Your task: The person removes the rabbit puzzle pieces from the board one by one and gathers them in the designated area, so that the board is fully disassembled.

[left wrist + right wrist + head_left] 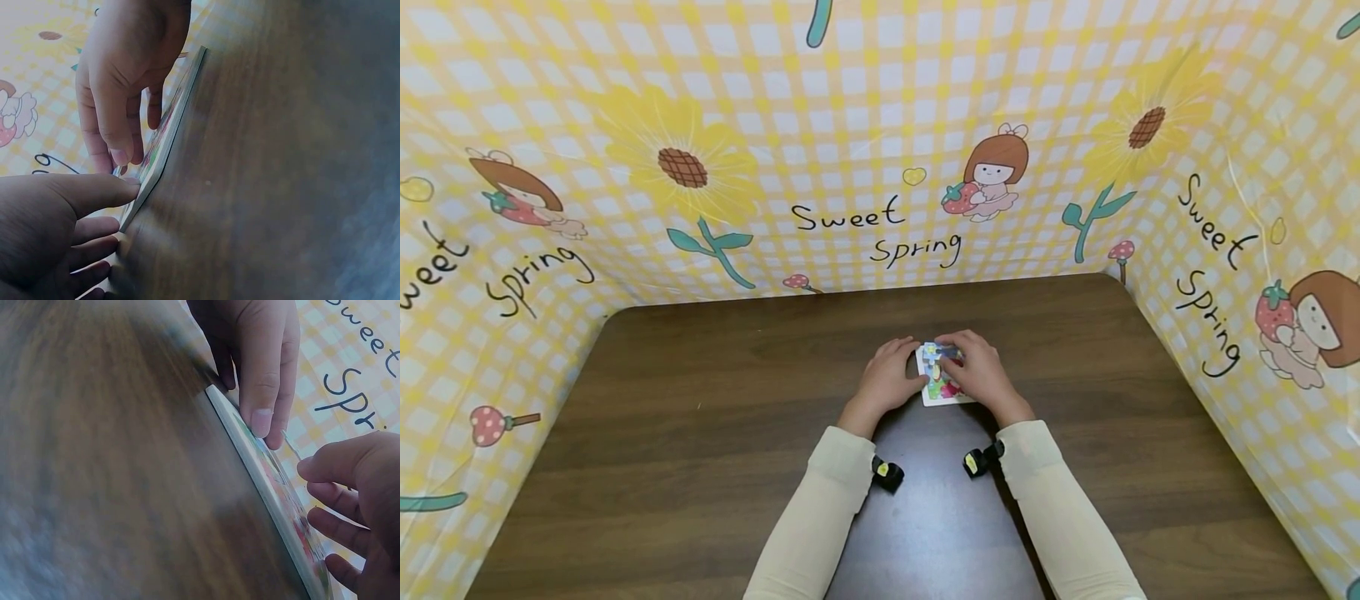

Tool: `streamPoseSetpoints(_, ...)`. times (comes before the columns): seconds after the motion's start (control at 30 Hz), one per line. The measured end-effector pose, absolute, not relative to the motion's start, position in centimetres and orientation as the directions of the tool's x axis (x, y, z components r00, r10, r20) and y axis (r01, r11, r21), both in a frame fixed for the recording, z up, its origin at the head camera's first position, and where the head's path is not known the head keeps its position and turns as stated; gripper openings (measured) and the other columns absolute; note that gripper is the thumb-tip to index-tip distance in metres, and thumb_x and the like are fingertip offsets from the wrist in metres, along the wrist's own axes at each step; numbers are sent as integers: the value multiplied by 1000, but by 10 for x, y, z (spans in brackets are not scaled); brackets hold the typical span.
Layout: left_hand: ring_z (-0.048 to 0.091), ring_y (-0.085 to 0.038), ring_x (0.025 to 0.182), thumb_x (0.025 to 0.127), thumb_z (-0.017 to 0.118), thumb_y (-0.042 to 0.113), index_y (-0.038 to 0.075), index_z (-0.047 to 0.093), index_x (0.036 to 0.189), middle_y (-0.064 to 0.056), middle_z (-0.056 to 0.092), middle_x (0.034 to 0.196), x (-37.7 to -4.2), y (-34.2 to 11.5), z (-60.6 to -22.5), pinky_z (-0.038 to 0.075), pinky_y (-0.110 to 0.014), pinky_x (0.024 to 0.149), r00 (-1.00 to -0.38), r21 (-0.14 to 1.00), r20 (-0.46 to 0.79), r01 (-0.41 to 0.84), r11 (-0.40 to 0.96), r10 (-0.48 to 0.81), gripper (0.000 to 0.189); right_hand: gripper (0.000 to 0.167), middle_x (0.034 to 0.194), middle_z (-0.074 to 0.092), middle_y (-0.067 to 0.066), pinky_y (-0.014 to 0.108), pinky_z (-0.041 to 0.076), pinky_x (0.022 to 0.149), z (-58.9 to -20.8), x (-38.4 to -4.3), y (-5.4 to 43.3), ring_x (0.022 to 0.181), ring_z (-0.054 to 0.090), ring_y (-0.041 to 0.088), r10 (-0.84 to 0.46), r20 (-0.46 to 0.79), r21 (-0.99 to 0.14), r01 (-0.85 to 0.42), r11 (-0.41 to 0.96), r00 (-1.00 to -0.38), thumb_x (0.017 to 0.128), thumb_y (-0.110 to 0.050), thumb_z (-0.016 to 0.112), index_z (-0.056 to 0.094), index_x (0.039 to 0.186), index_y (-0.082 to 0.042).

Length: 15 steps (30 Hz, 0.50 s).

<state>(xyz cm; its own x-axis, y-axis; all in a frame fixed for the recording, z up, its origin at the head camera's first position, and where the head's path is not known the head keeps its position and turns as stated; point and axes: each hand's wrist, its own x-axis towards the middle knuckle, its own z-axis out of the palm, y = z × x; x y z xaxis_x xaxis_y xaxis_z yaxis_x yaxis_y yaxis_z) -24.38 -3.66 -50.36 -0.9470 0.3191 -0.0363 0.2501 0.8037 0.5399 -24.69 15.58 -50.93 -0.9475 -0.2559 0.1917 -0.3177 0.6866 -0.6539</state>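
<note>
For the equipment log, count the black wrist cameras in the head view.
2: left wrist camera at the left sleeve's cuff; right wrist camera at the right sleeve's cuff. None looks hidden.

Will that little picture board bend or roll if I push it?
The picture board probably won't bend: it looks thick and straight-edged. Lying flat, it likely won't roll. It might slide, since the tabletop looks smooth.

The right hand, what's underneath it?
The picture board lies partly under the right hand; its colorful lower left shows in the head view, but its upper right is hidden.
</note>
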Motion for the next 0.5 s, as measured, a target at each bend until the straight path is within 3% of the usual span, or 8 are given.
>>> streamPoseSetpoints(0.5,37,-29,137,94,65,33,17,45,146,-8,48,145,-245,-36,-503,32,-50,108,-950,549,16,269,791,312,58,30,123,60,6,59,31,101,-512,-248,156,113,56,26,-272,199,-650,-335,683,-941,93,-21,66,66,122,-17)
